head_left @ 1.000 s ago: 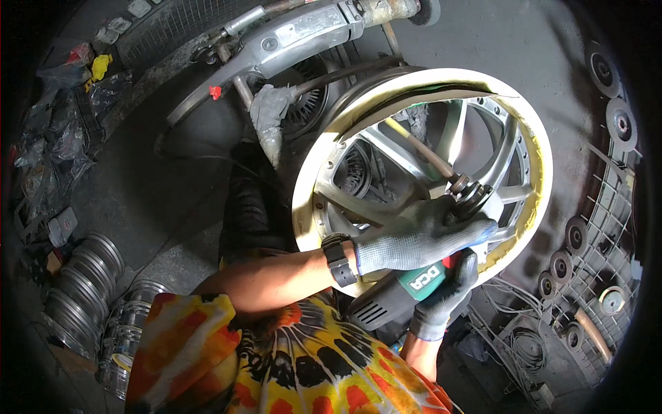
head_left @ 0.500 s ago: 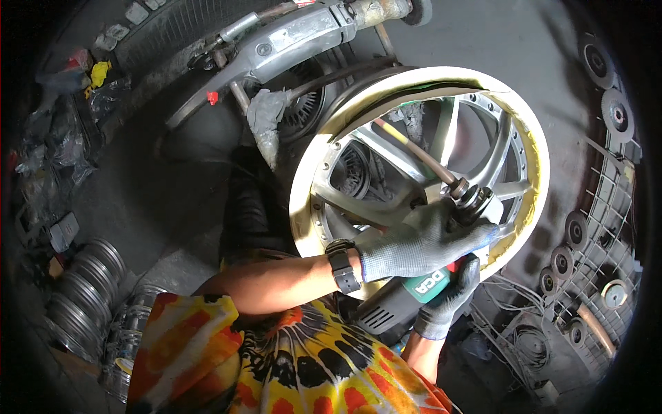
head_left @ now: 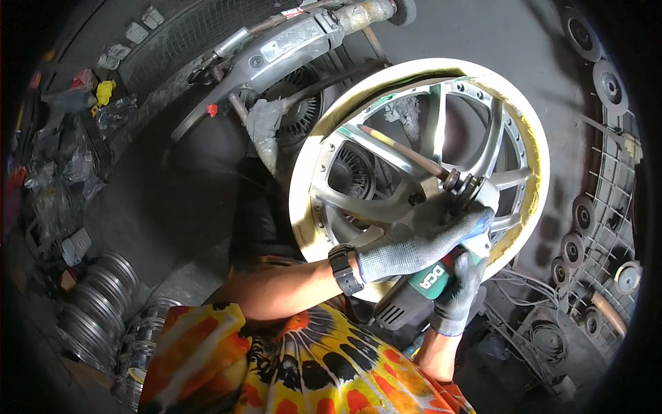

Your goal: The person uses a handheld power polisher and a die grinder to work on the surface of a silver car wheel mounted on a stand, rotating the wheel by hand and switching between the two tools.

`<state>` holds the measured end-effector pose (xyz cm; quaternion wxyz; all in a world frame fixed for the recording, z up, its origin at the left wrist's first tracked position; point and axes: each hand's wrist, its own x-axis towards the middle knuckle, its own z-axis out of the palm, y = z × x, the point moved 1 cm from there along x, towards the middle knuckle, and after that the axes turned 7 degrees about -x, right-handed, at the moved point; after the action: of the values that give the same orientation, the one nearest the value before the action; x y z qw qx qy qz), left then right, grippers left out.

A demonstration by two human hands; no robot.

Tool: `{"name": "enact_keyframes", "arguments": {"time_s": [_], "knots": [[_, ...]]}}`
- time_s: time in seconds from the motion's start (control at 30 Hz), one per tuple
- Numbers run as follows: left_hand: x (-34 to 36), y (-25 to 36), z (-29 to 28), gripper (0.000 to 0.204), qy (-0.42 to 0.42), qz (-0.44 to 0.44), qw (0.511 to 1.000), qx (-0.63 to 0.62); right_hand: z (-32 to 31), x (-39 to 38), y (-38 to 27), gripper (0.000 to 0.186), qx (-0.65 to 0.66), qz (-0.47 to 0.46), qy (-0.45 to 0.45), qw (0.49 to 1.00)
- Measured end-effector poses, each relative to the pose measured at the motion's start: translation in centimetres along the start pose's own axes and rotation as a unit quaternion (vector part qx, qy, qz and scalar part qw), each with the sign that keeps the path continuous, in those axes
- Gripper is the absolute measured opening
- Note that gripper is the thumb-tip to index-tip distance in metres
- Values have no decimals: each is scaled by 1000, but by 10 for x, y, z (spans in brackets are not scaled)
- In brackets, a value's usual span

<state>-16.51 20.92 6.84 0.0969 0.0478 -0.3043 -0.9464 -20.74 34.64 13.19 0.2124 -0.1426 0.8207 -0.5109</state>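
A large multi-spoke metal wheel (head_left: pixel 301 207) with yellowish tape around its rim lies tilted in front of me. I hold a green and black angle grinder (head_left: pixel 429 277) over its lower right part. My left hand (head_left: pixel 417 234), in a grey glove, is wrapped round the metal head. My right hand (head_left: pixel 460 293), also gloved, grips the body from the other side. From the head a long thin spindle (head_left: pixel 414 153) with a yellow-and-red tip reaches to the upper left spoke. Whether the tip touches the spoke I cannot tell.
A large grey power tool (head_left: pixel 283 52) rests on a stand beyond the wheel. Stacked metal rims (head_left: pixel 103 303) stand at lower left, below plastic bags (head_left: pixel 69 155). On the right, a wire rack (head_left: pixel 614 200) is hung with abrasive discs (head_left: pixel 611 86), and cables (head_left: pixel 548 341) lie below.
The spindle's tip has shifted left along the upper left spoke. Both hands still hold the grinder, my right hand slightly further up and right. The whole view has shifted slightly.
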Motion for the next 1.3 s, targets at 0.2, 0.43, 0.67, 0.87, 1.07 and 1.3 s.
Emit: {"name": "enact_keyframes", "arguments": {"time_s": [0.2,0.43,0.67,0.87,1.07,1.3], "knots": [[8,-3,-4,40,73,117,990,-6,10,17,-13,90,-56,57,2,997],[9,-4,-9,41,91,79,993,-19,17,25,-16,88,2,80,2,997],[13,-2,-8,39,102,118,987,-30,12,27,-14,66,-12,26,-57,998],[16,12,-12,37,29,100,994,-42,19,20,-14,79,-12,63,41,997],[6,4,-14,34,70,104,992,16,21,19,-15,85,-36,61,13,997],[8,5,-14,36,71,132,988,24,22,18,-17,91,-48,68,18,996]]}}
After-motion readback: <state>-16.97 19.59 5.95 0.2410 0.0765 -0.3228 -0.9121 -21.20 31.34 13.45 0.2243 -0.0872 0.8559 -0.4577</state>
